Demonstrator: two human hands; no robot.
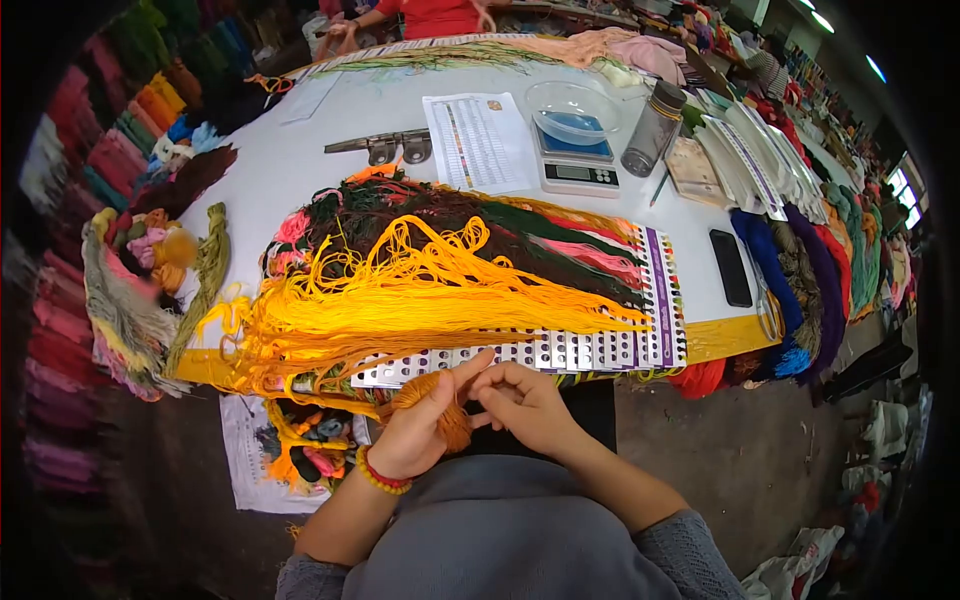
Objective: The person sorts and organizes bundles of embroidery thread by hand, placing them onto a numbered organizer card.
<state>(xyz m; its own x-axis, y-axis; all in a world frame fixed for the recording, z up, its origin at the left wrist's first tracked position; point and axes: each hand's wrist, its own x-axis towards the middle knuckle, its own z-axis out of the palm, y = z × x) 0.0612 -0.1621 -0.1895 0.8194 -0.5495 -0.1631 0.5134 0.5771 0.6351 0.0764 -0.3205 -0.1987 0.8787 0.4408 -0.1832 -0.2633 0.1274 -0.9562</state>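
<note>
My left hand (415, 432) is wrapped round an orange-brown bundle of thread (453, 425), held in front of my body below the table edge. Close by on its right, my right hand (520, 405) has its fingers curled in a pinch; any strand between them is too fine to make out. Just beyond both hands lie punched thread cards (655, 300), overlapping in a row along the table's front. Long yellow threads (430, 300) spread over them, with dark, green and pink threads (590, 260) behind.
A digital scale (580, 175) bears a clear bowl (572, 108). Near it are a printed sheet (480, 140), a jar (654, 130), a black phone (730, 268) and a metal punch (385, 147). Thread skeins (130, 290) hang at the left edge. A person in red (430, 18) is across the table.
</note>
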